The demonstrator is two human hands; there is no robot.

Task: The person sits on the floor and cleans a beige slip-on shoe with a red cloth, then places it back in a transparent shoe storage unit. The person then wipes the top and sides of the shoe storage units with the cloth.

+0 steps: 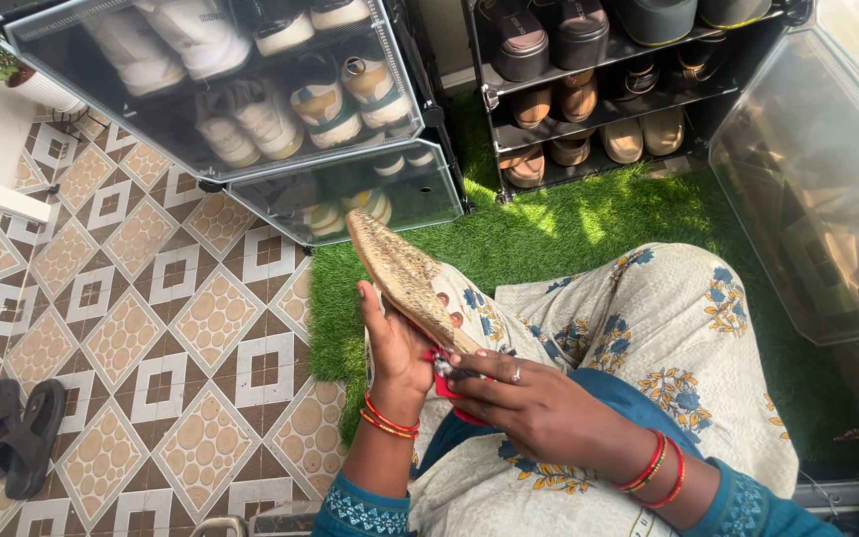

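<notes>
Right now your left hand [397, 350] has its grip wrapped around the heel end of the beaded shoe [405, 278], toe aimed toward upper left. Your right hand [524, 398] pinches a small tool [444, 368], mostly hidden, against the red lining.

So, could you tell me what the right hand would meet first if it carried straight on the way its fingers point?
The right hand points left, toward the heel end of the beige embellished shoe and the left hand gripping it. It would meet those almost at once.
</notes>
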